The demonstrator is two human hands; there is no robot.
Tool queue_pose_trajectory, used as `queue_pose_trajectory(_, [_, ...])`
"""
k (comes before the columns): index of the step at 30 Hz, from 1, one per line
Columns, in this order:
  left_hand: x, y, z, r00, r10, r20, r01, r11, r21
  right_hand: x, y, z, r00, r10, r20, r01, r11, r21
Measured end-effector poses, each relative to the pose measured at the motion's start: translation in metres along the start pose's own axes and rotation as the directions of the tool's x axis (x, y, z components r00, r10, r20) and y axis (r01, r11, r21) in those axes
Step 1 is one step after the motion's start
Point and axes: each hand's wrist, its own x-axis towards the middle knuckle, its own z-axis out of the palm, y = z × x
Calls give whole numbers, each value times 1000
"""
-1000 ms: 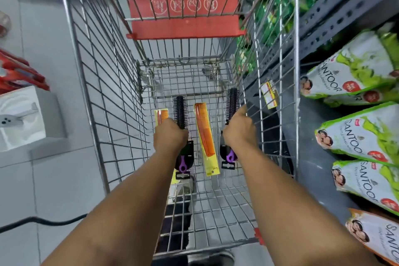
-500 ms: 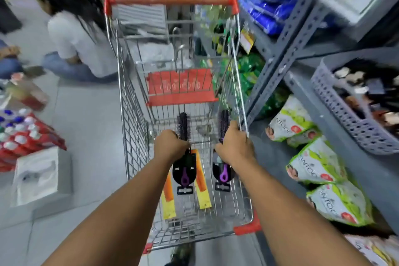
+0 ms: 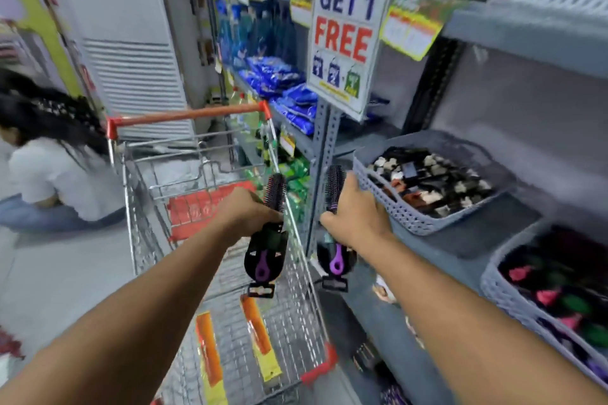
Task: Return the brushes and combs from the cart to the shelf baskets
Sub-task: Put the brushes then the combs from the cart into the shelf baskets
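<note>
Left hand [image 3: 245, 212] clenched around 1 round brush [image 3: 268, 233], held above the cart [image 3: 296, 273]. Right hand [image 3: 357, 217] grasps the 2nd brush [image 3: 335, 227], just beside the grey shelf basket [image 3: 394, 214] at 3 o'clock. 2 orange combs [image 3: 261, 339] lie on the cart floor at 6 o'clock.

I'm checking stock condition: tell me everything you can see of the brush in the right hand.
The round brush has a black bristled barrel with pinkish tips, a purple handle and a black card hang tag at its lower end. The right hand grips its middle, holding it nearly upright beside the grey shelf basket, outside the cart.
</note>
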Motion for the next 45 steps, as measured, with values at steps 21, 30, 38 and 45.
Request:
queue_pose_trajectory(21, [-47,205,127,875,329,356,-328,942,-65,-55,142,-137,916,290,-276,-303,953,-4])
queue_pose_trajectory(30, [-41,250,200,774,392,498,-404,911,-89,-71,188,-168,843,403,-356,-444,895,-40])
queue_pose_trajectory(38, [-60,285,259,663,415,623,-491,870,-57,-106,228,-187,742,536,-403,-580,814,14])
queue_pose_trajectory(45, [-80,293,306,605,426,672,-548,836,-36,-127,258,-183,636,646,-422,-699,714,40])
